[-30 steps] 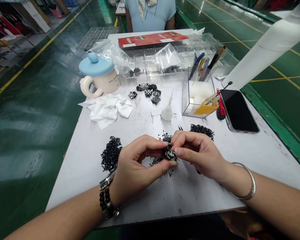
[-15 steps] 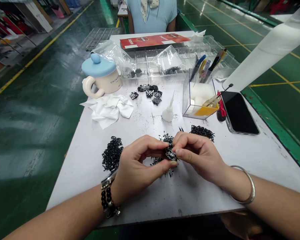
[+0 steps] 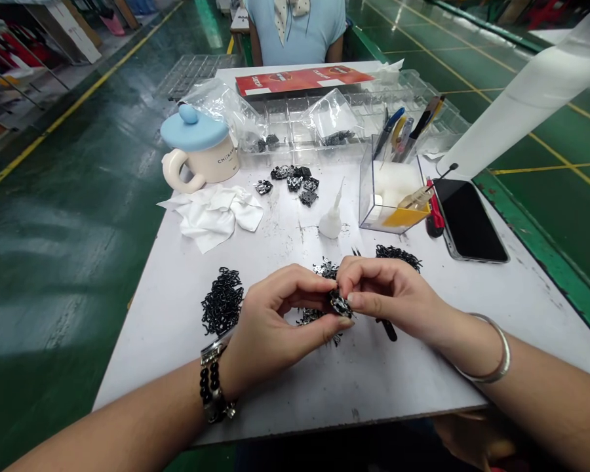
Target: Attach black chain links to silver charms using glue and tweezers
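Observation:
My left hand [image 3: 280, 321] grips a small black-and-silver part [image 3: 341, 304] between thumb and fingertips. Against that part's right side, my right hand [image 3: 391, 292] pinches with thumb and forefinger; whether a tiny piece sits between them is hidden. Just beneath and behind the hands lies a heap of small silver and black metal pieces [image 3: 325, 267], partly covered. Slim black tweezers [image 3: 388, 330] rest under my right hand, with both ends showing. Small black hook-like pieces form one pile [image 3: 223, 300] left of my left hand and another pile [image 3: 398, 257] beyond my right.
Farther back are several black-and-silver parts [image 3: 295, 180], a white dropper bottle [image 3: 330, 223], crumpled tissue [image 3: 216, 219] and a lidded mug [image 3: 206, 147]. A clear box of pens [image 3: 396, 190], a phone [image 3: 472, 223] and a white tube [image 3: 526, 98] stand right. A person [image 3: 295, 29] is opposite.
Both hands have shifted slightly right with the part, which is tilted a little differently. The tweezers' dark handle end now shows below my right hand.

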A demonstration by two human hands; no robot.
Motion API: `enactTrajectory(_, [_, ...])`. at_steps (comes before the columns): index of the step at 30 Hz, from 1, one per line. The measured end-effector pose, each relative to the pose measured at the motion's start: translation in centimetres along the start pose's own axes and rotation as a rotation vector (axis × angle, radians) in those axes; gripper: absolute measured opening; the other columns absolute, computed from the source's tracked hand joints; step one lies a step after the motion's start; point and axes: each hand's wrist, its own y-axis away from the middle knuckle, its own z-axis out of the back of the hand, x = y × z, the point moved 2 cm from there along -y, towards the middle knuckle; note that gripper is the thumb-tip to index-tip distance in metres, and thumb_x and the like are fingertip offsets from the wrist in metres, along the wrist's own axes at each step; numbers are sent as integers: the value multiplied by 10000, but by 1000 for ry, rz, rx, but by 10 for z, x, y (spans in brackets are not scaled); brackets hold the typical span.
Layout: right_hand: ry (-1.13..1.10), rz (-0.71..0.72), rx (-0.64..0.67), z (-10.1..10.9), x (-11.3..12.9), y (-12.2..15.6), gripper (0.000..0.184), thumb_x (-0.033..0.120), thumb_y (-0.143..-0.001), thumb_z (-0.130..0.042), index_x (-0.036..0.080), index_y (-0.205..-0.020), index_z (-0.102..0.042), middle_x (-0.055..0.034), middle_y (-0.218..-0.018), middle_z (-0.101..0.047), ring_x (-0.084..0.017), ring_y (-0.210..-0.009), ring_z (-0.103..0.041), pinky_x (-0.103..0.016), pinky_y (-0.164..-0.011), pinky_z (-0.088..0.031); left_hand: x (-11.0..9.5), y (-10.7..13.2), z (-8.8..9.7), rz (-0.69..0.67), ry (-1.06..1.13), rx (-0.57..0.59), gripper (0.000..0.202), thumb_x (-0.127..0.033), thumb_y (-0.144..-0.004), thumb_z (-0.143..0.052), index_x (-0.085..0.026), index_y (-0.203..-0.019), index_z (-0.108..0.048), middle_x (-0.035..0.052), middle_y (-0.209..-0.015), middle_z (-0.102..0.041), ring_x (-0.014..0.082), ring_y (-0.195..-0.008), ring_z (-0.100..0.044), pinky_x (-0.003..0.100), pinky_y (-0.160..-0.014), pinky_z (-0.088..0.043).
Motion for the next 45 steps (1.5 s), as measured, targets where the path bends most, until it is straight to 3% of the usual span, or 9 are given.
enactTrajectory(5, [11, -64, 58, 3, 5, -1, 139, 264, -779, -681, 151, -750, -605, 22, -656, -519, -68, -580, -433, -200, -514, -362, 0, -1, -1, 44, 41, 26, 310, -88, -630, -785, -160, -908, -667, 44, -817, -656, 154, -729, -672, 244, -680, -610])
enactTrajectory(13, [-118, -156, 78, 2, 5, -2, 181, 263, -738, -719, 135, -734, -591, 29, -664, -552, -61, -600, -492, -200, -559, -399, -2, -3, -1, 37, 66, 45, 319, -63, -626, -779, -164, -911, -679, 43, -811, -656, 160, -737, -670, 258, -689, -616])
enactTrajectory(20, [-119, -176, 84, 4, 6, -3, 167, 249, -735, -722, 132, -746, -603, 37, -670, -567, -52, -620, -491, -189, -581, -381, -1, -4, -1, 33, 34, 42, 332, -39, -621, -776, -185, -908, -696, 28, -806, -650, 132, -738, -655, 203, -679, -597])
enactTrajectory(29, [-141, -184, 86, 4, 6, -2, 160, 246, -741, -715, 129, -748, -606, 37, -668, -578, -48, -617, -498, -189, -580, -374, -1, -6, -2, 56, 68, 41, 332, -39, -620, -778, -189, -906, -705, 22, -808, -653, 136, -727, -666, 206, -671, -598])
enactTrajectory(45, [-80, -147, 102, 2, 9, -1, 211, 311, -814, -645, 123, -782, -556, 57, -638, -475, -43, -591, -406, -198, -547, -313, 1, -5, -2, 64, 95, 68, 374, -2, -647, -748, -213, -950, -693, -8, -844, -636, 77, -773, -631, 120, -703, -554])
